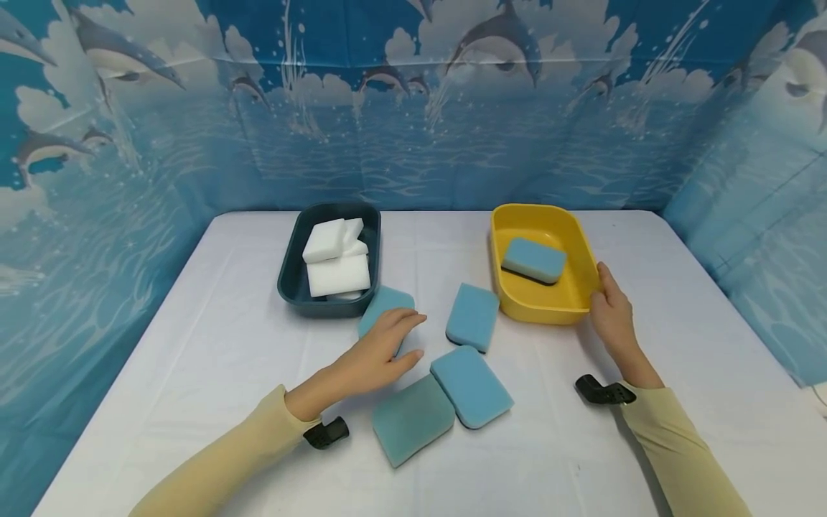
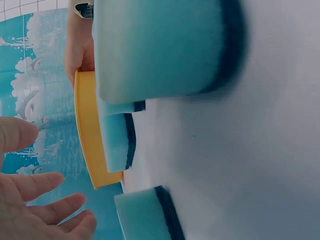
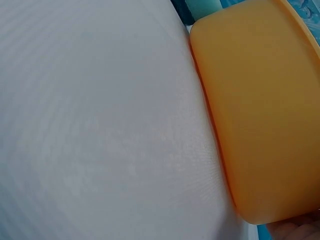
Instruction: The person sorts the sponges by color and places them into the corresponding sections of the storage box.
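My left hand hovers over the table with fingers spread and thumb apart, holding nothing. Partly hidden behind it, a blue sponge lies against the dark green bin. To its right are a blue sponge, another blue sponge and a greener sponge, the last two touching. My right hand rests along the right outer side of a yellow bin, fingers fairly straight against it. A blue sponge with a dark underside lies tilted inside that bin.
The dark green bin at the back left holds several white sponges. A white cloth covers the table. Behind it hangs a dolphin-print curtain. Black cameras sit on both wrists.
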Motion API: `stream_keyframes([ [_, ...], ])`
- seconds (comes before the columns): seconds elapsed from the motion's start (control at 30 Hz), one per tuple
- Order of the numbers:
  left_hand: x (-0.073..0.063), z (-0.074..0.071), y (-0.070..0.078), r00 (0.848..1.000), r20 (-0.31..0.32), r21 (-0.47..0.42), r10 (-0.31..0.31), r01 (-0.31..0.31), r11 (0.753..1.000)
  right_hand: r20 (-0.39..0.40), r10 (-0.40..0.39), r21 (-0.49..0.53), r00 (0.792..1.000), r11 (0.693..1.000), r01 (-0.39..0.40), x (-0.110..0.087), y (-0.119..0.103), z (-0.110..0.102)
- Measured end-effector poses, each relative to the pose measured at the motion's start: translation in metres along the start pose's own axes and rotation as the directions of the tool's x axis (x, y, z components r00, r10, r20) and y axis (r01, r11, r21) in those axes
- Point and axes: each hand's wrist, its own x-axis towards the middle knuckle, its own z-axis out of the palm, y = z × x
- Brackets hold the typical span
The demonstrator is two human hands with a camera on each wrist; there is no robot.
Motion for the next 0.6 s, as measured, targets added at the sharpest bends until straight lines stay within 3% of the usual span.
stream_keyframes([
  [0.27,-0.009,0.000,-0.013,0.995,-0.062,0.087,-0.075,0.080,0.993,0.002,0.005,0.003,1.000,1.000,-0.005,0.000,0.002,0.001],
  [0.4,-0.014,0.002,-0.016,0.994,-0.085,0.095,-0.072,0.080,0.992,0.002,0.005,0.011,1.000,1.000,-0.005,0.000,0.002,0.001],
  [0.6,-0.034,0.006,-0.008,0.996,-0.065,0.099,-0.056,0.062,0.993,0.007,-0.007,0.008,1.000,1.000,0.007,0.000,0.002,0.000],
])
